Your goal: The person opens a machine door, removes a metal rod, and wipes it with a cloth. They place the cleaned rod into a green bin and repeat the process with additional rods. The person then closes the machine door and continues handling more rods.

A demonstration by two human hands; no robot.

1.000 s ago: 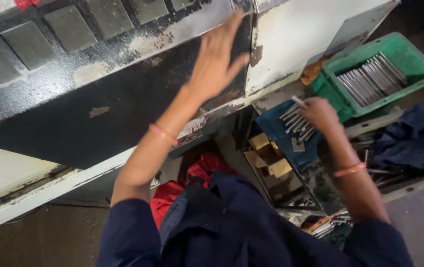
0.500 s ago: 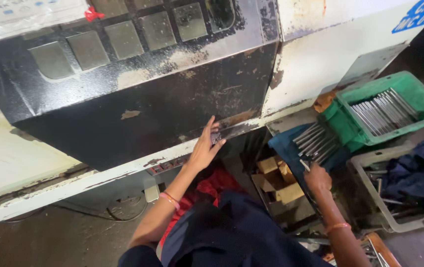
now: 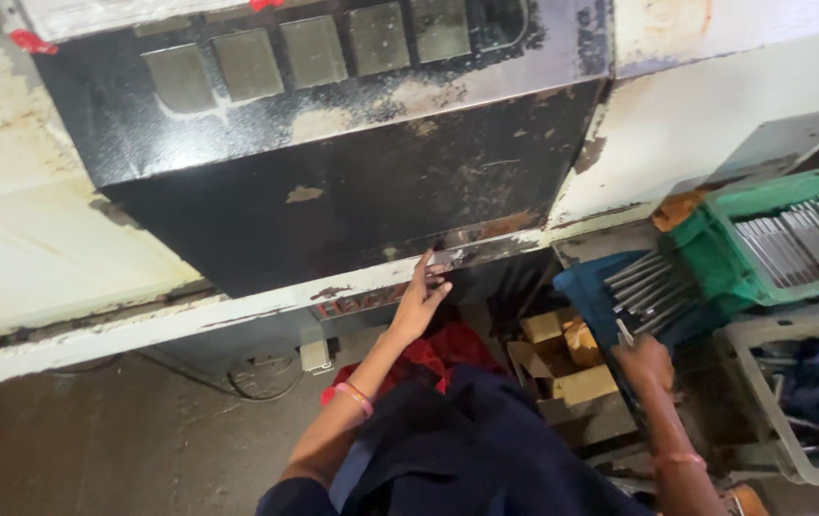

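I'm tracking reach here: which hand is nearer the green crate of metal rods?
Right. The right hand holds a rod by the blue bin, just left of the green crate. The left hand touches the machine's lower edge, farther left.

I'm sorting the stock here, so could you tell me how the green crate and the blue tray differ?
The green crate has tall ribbed walls; the blue tray looks shallower. The crate's metal rods lie well inside it, whereas the tray's rods fan out loosely. The right hand is at the tray's near edge; the crate has no hand near it. Both hold grey metal rods.
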